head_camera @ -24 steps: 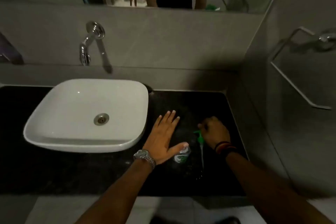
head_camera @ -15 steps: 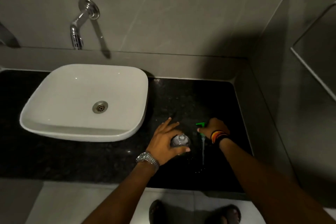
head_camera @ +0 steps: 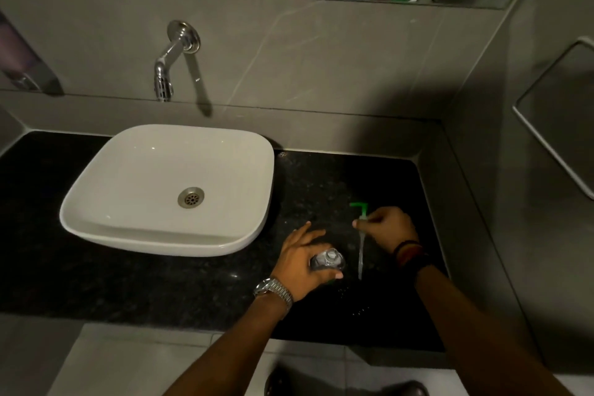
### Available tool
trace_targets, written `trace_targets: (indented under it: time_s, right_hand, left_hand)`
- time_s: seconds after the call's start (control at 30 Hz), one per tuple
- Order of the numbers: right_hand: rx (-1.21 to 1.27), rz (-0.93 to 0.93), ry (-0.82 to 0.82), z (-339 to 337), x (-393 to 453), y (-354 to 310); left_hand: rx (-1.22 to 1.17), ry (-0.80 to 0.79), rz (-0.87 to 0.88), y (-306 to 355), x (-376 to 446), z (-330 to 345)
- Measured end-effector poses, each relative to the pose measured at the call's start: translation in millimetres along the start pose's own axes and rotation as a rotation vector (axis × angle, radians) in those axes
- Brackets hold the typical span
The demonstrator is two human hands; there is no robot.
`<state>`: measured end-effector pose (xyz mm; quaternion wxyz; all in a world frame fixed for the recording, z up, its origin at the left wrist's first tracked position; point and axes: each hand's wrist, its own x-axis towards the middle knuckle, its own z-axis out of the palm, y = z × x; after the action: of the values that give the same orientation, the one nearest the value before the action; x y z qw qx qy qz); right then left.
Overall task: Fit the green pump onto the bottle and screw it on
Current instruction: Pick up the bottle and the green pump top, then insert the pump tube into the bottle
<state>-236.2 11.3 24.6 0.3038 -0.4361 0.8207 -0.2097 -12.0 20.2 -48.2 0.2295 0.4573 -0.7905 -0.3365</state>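
A small clear bottle (head_camera: 328, 260) stands upright on the black stone counter (head_camera: 160, 286), its open neck facing up. My left hand (head_camera: 300, 262), with a metal watch on the wrist, is wrapped around the bottle's body. To the right, my right hand (head_camera: 387, 227) pinches the green pump (head_camera: 360, 210) at its collar and holds it above the counter. The pump's green nozzle sticks up and to the left, and its pale dip tube (head_camera: 361, 259) hangs down beside the bottle. Pump and bottle are apart.
A white basin (head_camera: 167, 186) sits on the counter left of my hands, under a chrome wall tap (head_camera: 170, 61). Grey tiled walls close the back and right side, with a metal rail (head_camera: 546, 138) on the right wall. The counter's front edge lies just below my wrists.
My left hand went from flat beside the bottle to gripping it, and the bottle now stands upright. My right hand has lifted the green pump off the counter, tube hanging down.
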Motion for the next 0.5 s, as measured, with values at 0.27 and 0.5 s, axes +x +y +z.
trace_targets:
  time_s: [0.27, 0.5]
  right_hand:
    - [0.423, -0.374, 0.207, -25, -108, -21]
    - [0.441, -0.421, 0.249, -3, -123, -23]
  left_hand:
    - [0.022, 0.018, 0.036, -3, -2, 2]
    - [0.041, 0.010, 0.052, -3, -2, 0]
